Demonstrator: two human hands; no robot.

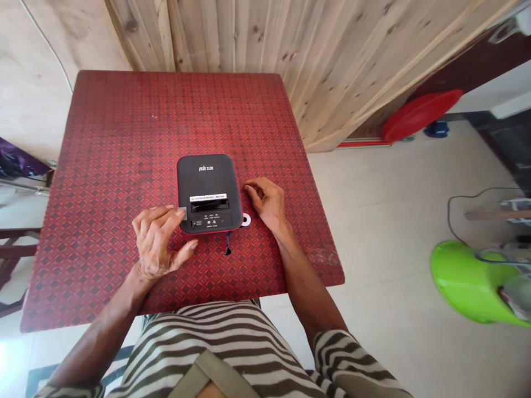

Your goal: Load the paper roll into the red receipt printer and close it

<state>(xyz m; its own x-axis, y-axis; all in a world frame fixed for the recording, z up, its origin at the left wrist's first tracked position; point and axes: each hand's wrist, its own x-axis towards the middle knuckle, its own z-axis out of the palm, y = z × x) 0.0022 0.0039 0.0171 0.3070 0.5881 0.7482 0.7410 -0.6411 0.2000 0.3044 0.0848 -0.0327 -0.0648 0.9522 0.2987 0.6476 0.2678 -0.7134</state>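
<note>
A plank wall (pixel 257 38) backs the room, pale floor tiles (pixel 373 221) lie to the right, and a red patterned table (pixel 124 121) fills the middle. Near the table's front half sits a black printer-like device (pixel 207 185), its slotted panel towards the wearer, with a small white ring (pixel 249 221) at its near right corner and a dark cord (pixel 228 243) at its near edge.

The left hand (pixel 160 235) is loosely open, thumb apart, its index fingertip on a small grey piece (pixel 183 213) at the device's left edge. The right hand (pixel 267 202) rests beside the device, fingers curled in; I cannot tell whether it pinches anything.

To handle the grey piece well, I'd keep that fingertip light and flat, and let the right hand brace the casing so it doesn't skid.

The top carries 1 white logo, stylised Latin letters, possibly "feie", followed by Chinese characters. Above the slot, 1 white label (pixel 208 197) bears a yellow warning triangle; its print, like the panel markings, is too small to read.
</note>
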